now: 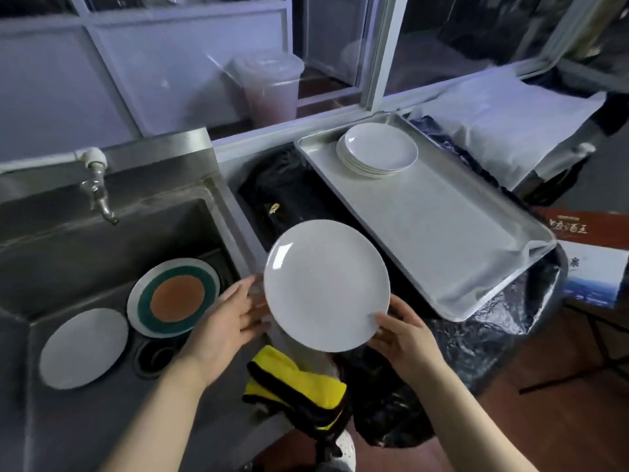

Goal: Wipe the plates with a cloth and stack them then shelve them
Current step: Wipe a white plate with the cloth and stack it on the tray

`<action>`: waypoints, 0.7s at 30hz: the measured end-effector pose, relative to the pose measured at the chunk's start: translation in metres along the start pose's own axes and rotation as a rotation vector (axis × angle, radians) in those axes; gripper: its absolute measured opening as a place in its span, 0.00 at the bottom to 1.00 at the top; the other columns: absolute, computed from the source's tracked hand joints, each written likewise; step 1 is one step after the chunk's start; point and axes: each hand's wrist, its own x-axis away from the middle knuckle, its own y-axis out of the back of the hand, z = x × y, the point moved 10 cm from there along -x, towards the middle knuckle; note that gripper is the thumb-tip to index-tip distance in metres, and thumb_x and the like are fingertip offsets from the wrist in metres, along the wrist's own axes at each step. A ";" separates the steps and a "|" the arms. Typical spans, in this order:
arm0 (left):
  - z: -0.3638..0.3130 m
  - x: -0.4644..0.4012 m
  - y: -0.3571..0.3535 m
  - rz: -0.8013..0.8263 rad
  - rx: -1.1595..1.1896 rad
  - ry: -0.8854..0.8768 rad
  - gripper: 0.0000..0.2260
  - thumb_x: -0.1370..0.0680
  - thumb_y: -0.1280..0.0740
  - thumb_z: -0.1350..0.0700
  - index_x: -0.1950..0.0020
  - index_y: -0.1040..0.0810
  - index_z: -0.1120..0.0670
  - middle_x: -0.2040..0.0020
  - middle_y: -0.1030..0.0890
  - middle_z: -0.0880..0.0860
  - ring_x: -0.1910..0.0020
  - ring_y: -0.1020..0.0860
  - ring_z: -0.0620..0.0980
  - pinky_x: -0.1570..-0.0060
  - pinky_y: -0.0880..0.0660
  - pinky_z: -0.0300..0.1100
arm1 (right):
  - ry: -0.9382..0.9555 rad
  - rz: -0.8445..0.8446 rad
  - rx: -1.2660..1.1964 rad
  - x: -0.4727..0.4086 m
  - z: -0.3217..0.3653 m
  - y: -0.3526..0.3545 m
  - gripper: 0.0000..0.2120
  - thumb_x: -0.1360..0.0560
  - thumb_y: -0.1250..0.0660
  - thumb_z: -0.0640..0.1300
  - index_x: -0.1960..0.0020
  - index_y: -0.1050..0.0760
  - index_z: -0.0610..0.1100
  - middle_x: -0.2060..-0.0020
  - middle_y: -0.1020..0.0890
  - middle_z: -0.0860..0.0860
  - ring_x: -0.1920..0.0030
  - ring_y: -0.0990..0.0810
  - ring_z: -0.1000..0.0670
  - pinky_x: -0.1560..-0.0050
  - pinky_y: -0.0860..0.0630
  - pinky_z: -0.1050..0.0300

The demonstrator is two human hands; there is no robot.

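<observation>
A white plate [326, 284] is held up in the middle of the view, tilted toward me. My right hand [400, 330] pinches its lower right rim, thumb on the face. My left hand [235, 313] has straight fingers reaching behind the plate's left edge. A stack of several white plates [377, 151] sits at the far end of a metal tray [439, 229]. In the steel sink [85, 240] lie a plain white plate [83, 347] and a plate with teal and orange rings [175, 296]. A yellow cloth with black trim [296, 383] hangs below the held plate.
A tap [98, 195] juts over the sink's back left. A black plastic bag [282, 195] lines a bin between sink and tray. More black plastic [476, 338] drapes under the tray. A window frame [384, 52] runs along the back.
</observation>
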 end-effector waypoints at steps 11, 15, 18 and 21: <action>0.001 -0.086 -0.066 -0.110 0.029 -0.017 0.20 0.25 0.39 0.48 0.34 0.25 0.52 0.40 0.18 0.55 0.41 0.20 0.53 0.44 0.26 0.51 | 0.092 -0.235 -0.245 -0.071 0.101 0.122 0.20 0.27 0.34 0.30 0.40 0.25 0.47 0.60 0.16 0.42 0.63 0.18 0.43 0.64 0.19 0.57; 0.005 -0.093 -0.062 -0.176 0.058 -0.013 0.17 0.22 0.40 0.50 0.35 0.25 0.52 0.41 0.18 0.56 0.42 0.19 0.54 0.44 0.27 0.52 | 0.098 -0.413 -0.286 -0.099 0.116 0.150 0.25 0.28 0.36 0.27 0.34 0.29 0.43 0.59 0.19 0.42 0.63 0.22 0.41 0.67 0.19 0.56; 0.012 -0.094 -0.058 -0.216 0.075 0.006 0.15 0.19 0.42 0.51 0.36 0.24 0.52 0.41 0.18 0.56 0.42 0.19 0.54 0.44 0.27 0.52 | 0.093 -0.493 -0.310 -0.118 0.126 0.161 0.25 0.27 0.38 0.26 0.34 0.30 0.44 0.54 0.21 0.42 0.62 0.21 0.41 0.69 0.19 0.55; 0.016 -0.093 -0.056 -0.247 0.086 0.019 0.15 0.19 0.43 0.51 0.35 0.24 0.53 0.41 0.18 0.57 0.42 0.19 0.54 0.44 0.27 0.52 | 0.064 -0.522 -0.351 -0.135 0.130 0.166 0.26 0.27 0.38 0.26 0.33 0.31 0.44 0.48 0.22 0.41 0.59 0.20 0.42 0.70 0.19 0.55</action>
